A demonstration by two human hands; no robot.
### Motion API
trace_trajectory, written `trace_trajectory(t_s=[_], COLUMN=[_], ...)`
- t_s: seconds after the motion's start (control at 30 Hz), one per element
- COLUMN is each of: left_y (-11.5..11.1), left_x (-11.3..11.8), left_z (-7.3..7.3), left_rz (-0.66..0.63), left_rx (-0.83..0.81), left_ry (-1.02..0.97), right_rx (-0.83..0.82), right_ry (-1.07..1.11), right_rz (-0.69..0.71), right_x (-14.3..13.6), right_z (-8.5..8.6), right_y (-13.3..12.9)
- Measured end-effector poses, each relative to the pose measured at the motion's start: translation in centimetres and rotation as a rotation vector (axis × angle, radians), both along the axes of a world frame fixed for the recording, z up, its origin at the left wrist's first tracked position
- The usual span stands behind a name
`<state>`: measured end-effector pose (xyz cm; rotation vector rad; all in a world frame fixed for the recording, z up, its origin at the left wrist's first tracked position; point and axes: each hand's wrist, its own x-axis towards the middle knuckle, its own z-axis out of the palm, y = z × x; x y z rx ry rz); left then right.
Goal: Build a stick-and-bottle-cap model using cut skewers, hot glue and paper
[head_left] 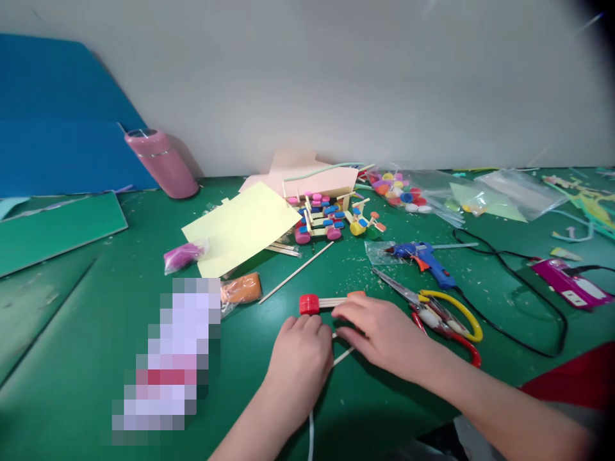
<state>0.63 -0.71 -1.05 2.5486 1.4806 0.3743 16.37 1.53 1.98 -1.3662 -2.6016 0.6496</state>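
Observation:
My left hand (303, 352) is closed, knuckles up, around the near end of thin wooden sticks (343, 356); its fingertips are hidden. Just beyond it lies a red bottle cap (309, 304), with several pale sticks (332, 302) running from it towards an orange piece (356, 294). My right hand (379, 330) arches over the right end of these sticks. Its thumb and index finger are bent and apart, close to the left hand, with a stick end near the thumb. The other right fingers are mostly hidden.
Scissors (423, 307) and a blue glue gun (427, 259) with a black cord lie to the right. Behind are small stick-and-cap models (319, 221), yellow paper (245, 227) and a bag of caps (398, 191). Orange clay (241, 288) and a pink bottle (166, 163) are left.

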Motion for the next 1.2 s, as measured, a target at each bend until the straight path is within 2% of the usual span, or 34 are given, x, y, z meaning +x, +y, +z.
trace_trajectory(t_s=[0.07,0.17,0.23,0.3,0.4,0.6,0.77,1.0,1.2], left_y=[0.1,0.2,0.2,0.1,0.1,0.4,0.5,0.3,0.4], left_x=[-0.3,-0.4,-0.4,-0.4,-0.4,-0.7,-1.2,-1.3,-1.3], left_z=[0.6,1.2,1.2,0.8,0.3,-0.1,0.0,0.4,0.3], left_rz=[0.035,0.125,0.157,0.172,0.16,0.138,0.231,0.19,0.188], left_rx=[-0.061,-0.293,-0.402,-0.437,-0.383,-0.29,-0.172,-0.098,-0.121], left_ry=[-0.182,-0.702,-0.93,-1.027,-1.031,-0.833,-0.82,-0.853,-0.825], right_rx=[-0.125,-0.325,-0.346,-0.271,-0.145,0.024,0.041,0.066,0.07], right_ry=[0.289,0.616,0.726,0.783,0.785,0.666,0.603,0.563,0.515], right_rz=[-0.129,-0.234,-0.24,-0.25,-0.256,-0.166,-0.121,-0.146,-0.19], right_x=[0.6,0.7,0.3,-0.3,-0.8,-0.4,-0.2,0.1,0.0], right_z=[0.4,0.4,0.0,-0.5,-1.0,-1.8,-3.1,-3.7,-4.0], right_y=[-0.1,-0.5,-0.7,-0.8,-0.7,-0.4,-0.5,-0.7,-1.0])
